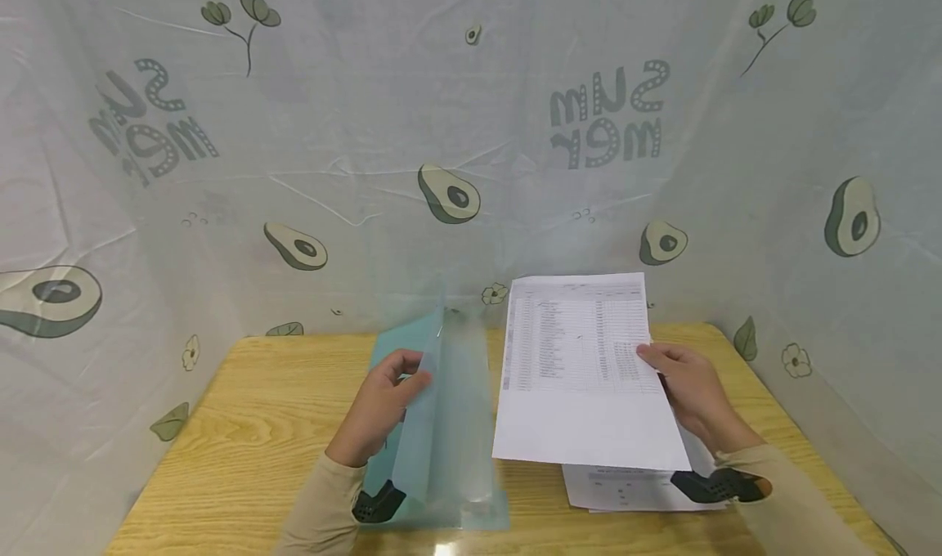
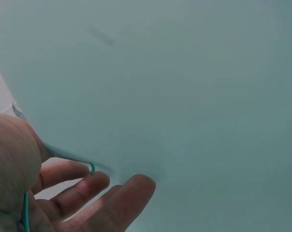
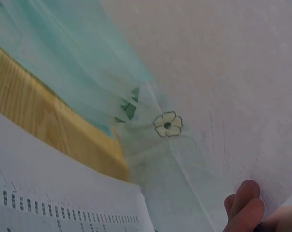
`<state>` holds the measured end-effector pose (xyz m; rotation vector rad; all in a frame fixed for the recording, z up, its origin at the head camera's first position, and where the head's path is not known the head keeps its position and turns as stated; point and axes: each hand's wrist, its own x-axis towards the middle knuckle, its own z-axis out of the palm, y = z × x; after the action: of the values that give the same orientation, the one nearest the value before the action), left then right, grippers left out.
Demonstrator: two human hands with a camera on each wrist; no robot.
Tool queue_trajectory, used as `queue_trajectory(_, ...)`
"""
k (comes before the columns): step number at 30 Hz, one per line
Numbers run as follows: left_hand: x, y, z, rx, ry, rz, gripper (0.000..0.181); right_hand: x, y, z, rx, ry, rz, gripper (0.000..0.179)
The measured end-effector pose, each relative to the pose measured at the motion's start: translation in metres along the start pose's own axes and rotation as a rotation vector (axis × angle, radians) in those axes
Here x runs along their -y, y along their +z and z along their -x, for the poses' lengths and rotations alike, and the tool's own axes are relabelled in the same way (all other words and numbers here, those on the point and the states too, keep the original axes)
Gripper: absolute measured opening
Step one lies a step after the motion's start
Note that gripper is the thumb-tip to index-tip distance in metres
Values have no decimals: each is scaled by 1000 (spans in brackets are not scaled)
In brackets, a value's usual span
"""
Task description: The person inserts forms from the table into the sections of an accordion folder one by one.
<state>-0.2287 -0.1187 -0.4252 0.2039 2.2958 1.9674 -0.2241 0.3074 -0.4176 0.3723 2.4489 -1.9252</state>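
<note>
A translucent teal folder [image 1: 468,409] stands partly opened on the table, its cover [image 1: 418,446] lifted. My left hand [image 1: 384,401] grips the cover's edge with the thumb on one face and fingers on the other. In the left wrist view, the fingers [image 2: 83,193] curl beside a teal elastic cord [image 2: 92,167]. My right hand [image 1: 690,388] pinches the right edge of a white sheet [image 1: 581,417] with a printed table on it. The sheet is held up, tilted, to the right of the folder.
More white printed papers [image 1: 625,490] lie on the wooden table [image 1: 272,425] under the raised sheet, partly hidden by it. A pale curtain [image 1: 383,114] with avocado prints hangs behind the table and along both sides.
</note>
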Motion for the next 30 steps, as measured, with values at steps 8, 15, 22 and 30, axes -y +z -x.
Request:
queue_trajectory(8, -1, 0, 1, -6, 6, -15, 23, 12, 24, 3, 58, -55, 55, 62)
queue_trajectory(15, -1, 2, 1, -18, 4, -25, 23, 21, 50, 1, 73, -88, 64, 51)
queue_trajectory(22, -1, 5, 1, -18, 1, -9, 23, 26, 73, -4, 89, -85, 82, 45)
queue_trajectory(30, -3, 6, 2, 8, 2, 20, 25, 28, 97, -9, 106, -81, 110, 40)
